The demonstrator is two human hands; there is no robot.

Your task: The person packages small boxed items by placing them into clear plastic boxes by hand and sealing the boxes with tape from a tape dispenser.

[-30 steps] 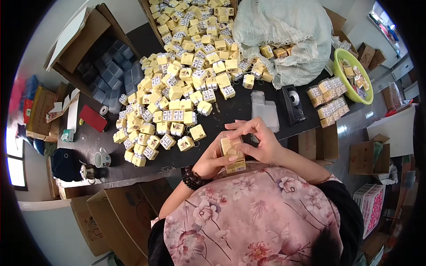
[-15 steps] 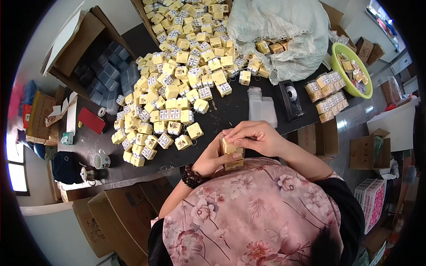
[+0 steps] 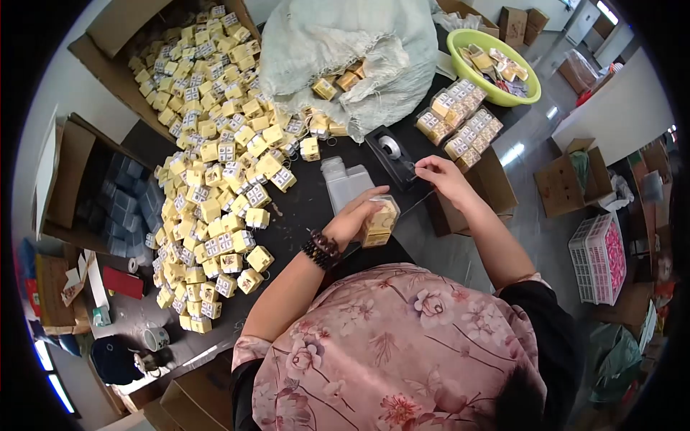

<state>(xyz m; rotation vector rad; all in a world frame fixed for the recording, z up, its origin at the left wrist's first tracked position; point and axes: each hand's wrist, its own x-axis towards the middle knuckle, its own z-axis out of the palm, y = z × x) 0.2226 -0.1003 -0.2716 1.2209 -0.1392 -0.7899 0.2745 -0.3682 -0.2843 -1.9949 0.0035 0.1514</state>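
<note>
**Block pack in L hand, R hand at tape dispenser**

Nearest: block pack, a see-thru case w/ yellow blocks inside, is up at the table's near edge, in front of the person's chest. L hand, beaded bracelet on the wrist, wraps it from its 9 o'clk side, fingers over the far end; grip looks firm but not crushing.

Handling (my est.): light to moderate wt, blocks prob. stiff, thin plastic shell smooth, a bit slippery, liable to dent or pop if squeezed hard mid-wall. Best hold: low on the two side walls, thumb opp. fingers, w/ end flaps kept free.

Clock from the pack: clear cases lie flat at 11, just beyond L hand, look flimsy. Tape dispenser sits at 12, low & black, prob. the heavier item. R hand is at 2, by the dispenser's near end, fingers curled, thumb & index tips drawn tog.; can't tell if tape is btwn them, too small.

Farther: filled packs in rows at 1. Big heap of yellow blocks spreads 9 to 11. Farthest: woven sack approx. 12, its mouth showing more packs, & green basin at 1, holding misc. pcs.
</note>
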